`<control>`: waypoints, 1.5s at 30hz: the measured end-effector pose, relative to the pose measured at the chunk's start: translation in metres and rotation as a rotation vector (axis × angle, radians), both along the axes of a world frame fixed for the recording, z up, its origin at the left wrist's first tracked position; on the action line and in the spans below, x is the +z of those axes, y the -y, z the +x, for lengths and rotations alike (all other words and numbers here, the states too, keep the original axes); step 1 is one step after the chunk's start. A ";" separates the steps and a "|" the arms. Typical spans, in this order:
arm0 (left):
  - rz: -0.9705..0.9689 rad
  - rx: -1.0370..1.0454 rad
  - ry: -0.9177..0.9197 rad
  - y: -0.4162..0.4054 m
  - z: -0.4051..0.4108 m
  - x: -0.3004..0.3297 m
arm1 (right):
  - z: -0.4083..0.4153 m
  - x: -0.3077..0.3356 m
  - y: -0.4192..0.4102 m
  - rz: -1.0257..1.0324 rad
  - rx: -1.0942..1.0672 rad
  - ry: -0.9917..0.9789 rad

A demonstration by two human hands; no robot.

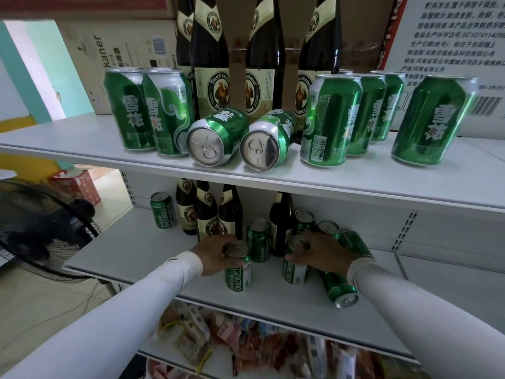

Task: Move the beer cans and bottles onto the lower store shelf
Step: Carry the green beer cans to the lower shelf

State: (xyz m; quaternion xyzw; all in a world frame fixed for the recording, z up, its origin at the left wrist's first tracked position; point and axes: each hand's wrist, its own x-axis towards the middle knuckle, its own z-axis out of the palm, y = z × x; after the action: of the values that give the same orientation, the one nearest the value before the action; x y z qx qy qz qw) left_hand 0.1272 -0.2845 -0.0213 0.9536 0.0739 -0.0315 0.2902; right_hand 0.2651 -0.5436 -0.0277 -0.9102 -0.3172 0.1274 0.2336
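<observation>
Lower shelf [153, 250]: left hand [216, 255] and right hand [325, 253] fingers each grip an upright Tsingtao can

2 long white sleeves [114, 318] cover both arms to the wrists; the hands are bare, no gloves.

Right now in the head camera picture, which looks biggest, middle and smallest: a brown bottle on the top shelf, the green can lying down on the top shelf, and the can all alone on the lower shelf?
1. Brown bottle, biggest.
2. Lying green can.
3. Lone Tsingtao can, smallest.

The lower shelf is farther from the camera, so that can may only look smaller.
</observation>
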 end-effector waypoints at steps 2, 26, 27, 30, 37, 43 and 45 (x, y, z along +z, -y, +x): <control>-0.010 0.016 0.014 0.002 0.001 0.000 | -0.001 -0.002 -0.001 0.017 0.008 -0.006; 0.024 -0.180 0.130 0.027 -0.009 0.015 | -0.074 0.035 0.011 0.091 -0.203 0.049; 0.010 -0.216 0.139 0.031 -0.010 0.017 | -0.083 0.044 0.014 0.067 -0.225 0.067; -0.011 -0.317 0.170 0.050 -0.013 0.026 | -0.113 0.067 0.033 0.057 -0.322 0.140; -0.153 -0.527 0.159 0.137 -0.020 0.042 | -0.174 0.086 0.128 0.096 -0.601 0.125; -0.151 -0.758 0.174 0.264 -0.026 0.051 | -0.230 0.090 0.243 0.114 -0.800 0.142; -0.161 -0.828 0.172 0.317 -0.032 0.049 | -0.250 0.090 0.289 0.104 -0.869 0.156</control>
State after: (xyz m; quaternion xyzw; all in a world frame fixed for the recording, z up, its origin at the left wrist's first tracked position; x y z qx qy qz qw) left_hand 0.0953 -0.6014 0.0282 0.8762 -0.3421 -0.0715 0.3317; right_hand 0.0150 -0.8325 0.0624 -0.9530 0.0720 -0.0677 0.2864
